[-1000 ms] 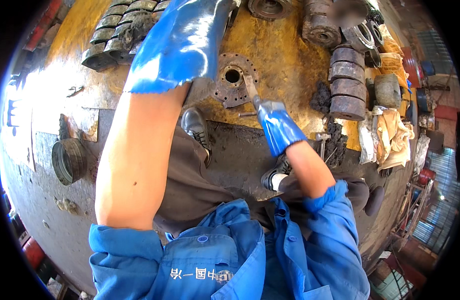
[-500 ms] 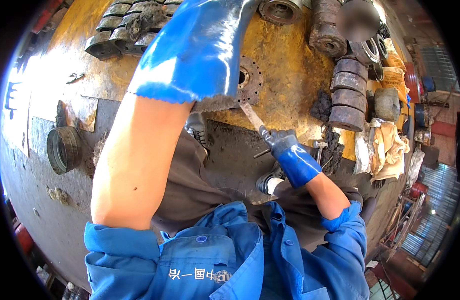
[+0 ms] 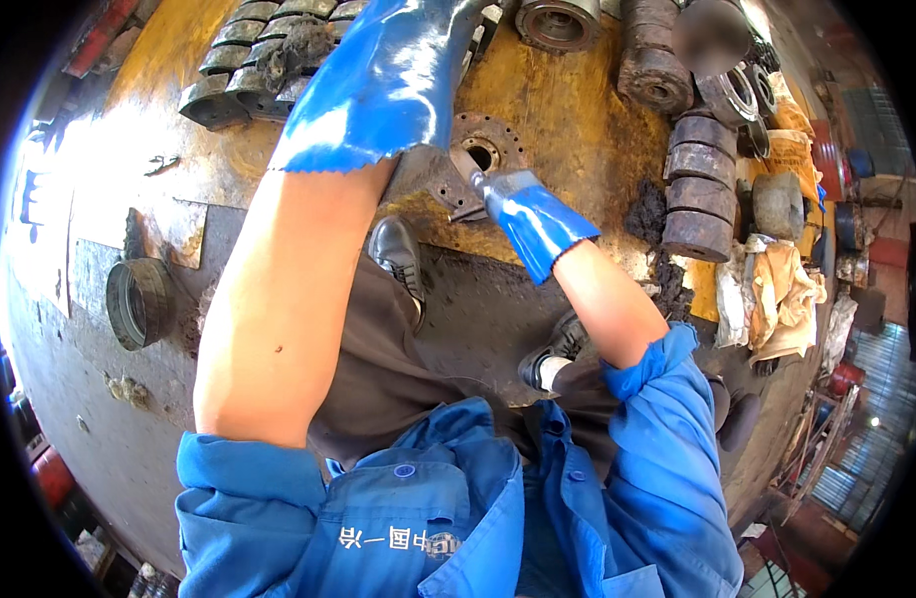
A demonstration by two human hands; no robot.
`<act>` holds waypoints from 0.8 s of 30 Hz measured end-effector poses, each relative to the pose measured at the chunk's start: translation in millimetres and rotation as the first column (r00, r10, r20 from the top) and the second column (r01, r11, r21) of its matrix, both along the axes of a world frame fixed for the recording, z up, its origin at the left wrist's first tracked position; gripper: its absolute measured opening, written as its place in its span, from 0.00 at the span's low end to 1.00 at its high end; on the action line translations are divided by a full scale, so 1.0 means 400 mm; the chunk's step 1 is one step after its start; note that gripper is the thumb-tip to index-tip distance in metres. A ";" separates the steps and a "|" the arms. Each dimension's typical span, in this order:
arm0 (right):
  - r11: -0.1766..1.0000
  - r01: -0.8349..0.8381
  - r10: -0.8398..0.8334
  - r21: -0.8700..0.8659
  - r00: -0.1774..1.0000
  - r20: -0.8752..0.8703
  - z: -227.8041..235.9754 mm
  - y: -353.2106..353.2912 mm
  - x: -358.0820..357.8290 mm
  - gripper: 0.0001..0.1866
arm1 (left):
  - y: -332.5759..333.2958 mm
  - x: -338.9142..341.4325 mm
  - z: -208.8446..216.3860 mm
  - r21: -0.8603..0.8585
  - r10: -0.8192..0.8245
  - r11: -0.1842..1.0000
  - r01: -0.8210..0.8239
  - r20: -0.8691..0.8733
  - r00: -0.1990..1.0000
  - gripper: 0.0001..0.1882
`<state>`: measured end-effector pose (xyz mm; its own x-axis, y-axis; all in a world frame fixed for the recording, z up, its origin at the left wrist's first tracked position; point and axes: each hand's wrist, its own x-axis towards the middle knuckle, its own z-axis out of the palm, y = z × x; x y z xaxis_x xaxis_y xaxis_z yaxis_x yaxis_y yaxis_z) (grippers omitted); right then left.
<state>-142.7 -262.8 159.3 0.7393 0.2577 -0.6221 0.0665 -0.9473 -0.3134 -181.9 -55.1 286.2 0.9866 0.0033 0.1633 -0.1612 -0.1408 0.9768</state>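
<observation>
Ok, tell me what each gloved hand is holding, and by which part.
The right hand grips a thin metal tool by its lower end, its tip at the round flange. The left hand reaches over the flange; its grip is hidden, so cannot tell.

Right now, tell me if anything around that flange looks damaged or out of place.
The round flange under the right hand is heavily rusted, dark debris lies beside it, and crumpled rags sit by the rusty cylinders. Nothing looks broken.

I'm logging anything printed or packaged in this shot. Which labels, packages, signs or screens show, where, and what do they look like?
Chest label: a row of white embroidered characters on the blue work shirt, bottom centre.
Sacks or wrapping: crumpled yellowish and white material on the floor at right, beside the rusty metal cylinders.
No signs or screens in view.
</observation>
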 end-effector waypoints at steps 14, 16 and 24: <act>0.980 0.199 -0.189 0.027 0.956 -0.224 -0.074 -0.086 -0.135 0.33 | 0.016 -0.020 -0.001 -0.005 0.016 1.000 -0.016 -0.008 1.000 0.27; 0.981 0.184 -0.172 0.061 0.971 -0.166 -0.042 -0.046 -0.091 0.32 | 0.014 -0.006 -0.001 -0.008 0.009 1.000 -0.009 -0.008 1.000 0.27; 0.975 0.185 -0.180 0.127 0.982 -0.052 0.031 0.020 -0.031 0.27 | 0.028 -0.019 -0.009 -0.013 0.042 0.999 -0.042 -0.008 0.999 0.27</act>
<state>-155.1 -254.8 171.7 0.7569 0.2013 -0.6217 -0.1187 -0.8932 -0.4338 -189.5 -43.8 282.8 0.9867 0.0467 0.1558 -0.1483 -0.1342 0.9798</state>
